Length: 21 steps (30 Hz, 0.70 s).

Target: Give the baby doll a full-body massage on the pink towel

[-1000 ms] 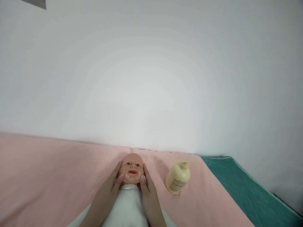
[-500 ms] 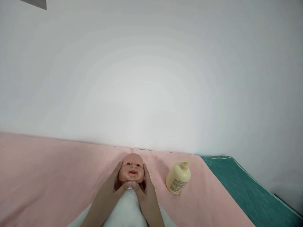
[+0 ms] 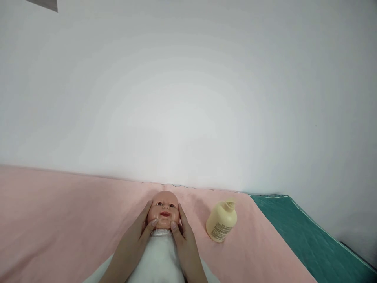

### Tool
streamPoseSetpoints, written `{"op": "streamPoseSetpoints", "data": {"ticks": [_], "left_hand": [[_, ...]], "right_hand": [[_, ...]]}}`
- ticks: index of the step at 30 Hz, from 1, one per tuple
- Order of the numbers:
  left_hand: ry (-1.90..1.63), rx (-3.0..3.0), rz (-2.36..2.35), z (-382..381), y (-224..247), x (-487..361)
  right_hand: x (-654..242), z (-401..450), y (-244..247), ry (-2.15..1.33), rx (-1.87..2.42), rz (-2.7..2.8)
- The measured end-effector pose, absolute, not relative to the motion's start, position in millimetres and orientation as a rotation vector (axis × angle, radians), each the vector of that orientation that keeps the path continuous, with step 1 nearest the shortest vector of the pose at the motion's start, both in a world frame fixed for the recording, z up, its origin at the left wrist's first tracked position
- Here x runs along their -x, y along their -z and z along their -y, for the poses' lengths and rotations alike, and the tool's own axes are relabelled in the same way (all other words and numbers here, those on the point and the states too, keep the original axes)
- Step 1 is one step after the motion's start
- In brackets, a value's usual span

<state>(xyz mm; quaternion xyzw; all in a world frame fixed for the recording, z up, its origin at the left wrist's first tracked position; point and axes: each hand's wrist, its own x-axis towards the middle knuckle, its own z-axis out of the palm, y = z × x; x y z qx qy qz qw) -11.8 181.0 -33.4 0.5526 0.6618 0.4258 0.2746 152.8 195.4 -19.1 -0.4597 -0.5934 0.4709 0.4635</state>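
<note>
A baby doll lies face up, its head (image 3: 163, 200) pointing toward the wall and its body in white clothing (image 3: 159, 259). My left hand (image 3: 136, 232) cups the left side of the head, thumb on the lower cheek beside the mouth. On the other side, my right hand (image 3: 185, 236) holds the head the same way, its thumb near the chin. The fingertips reach up along both sides of the head. A white frilled collar (image 3: 161, 232) shows between my wrists, below the chin.
To the right of the doll a pale yellow pump bottle (image 3: 221, 221) stands on the pink sheet (image 3: 73, 220). A green quilted cloth (image 3: 312, 236) lies at the right. Behind everything rises a white wall (image 3: 188, 98).
Both thumbs have moved apart and up, from together under the chin to the lower cheeks. The collar now shows. The bottle and the doll's head are where they were.
</note>
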Motion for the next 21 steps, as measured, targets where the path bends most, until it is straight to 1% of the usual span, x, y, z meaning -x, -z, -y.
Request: {"op": "streamPoseSetpoints", "data": {"ticks": [10, 14, 17, 21], "left_hand": [[-1.272, -1.531, -1.807, -185.3, 44.1, 11.7], [-1.222, -1.481, -1.774, -182.8, 37.3, 11.6], [-1.168, -1.446, -1.769, -180.3, 32.1, 11.0], [-1.179, -1.453, -1.740, -181.9, 38.0, 10.7]], "right_hand": [[-157.2, -199.8, 24.4, -1.148, 1.146, 1.449], [-155.6, -200.2, 24.9, -1.170, 1.162, 1.426], [-152.9, -200.3, 28.4, -1.191, 1.093, 1.421], [-150.0, -200.6, 33.4, -1.157, 1.058, 1.425]]}}
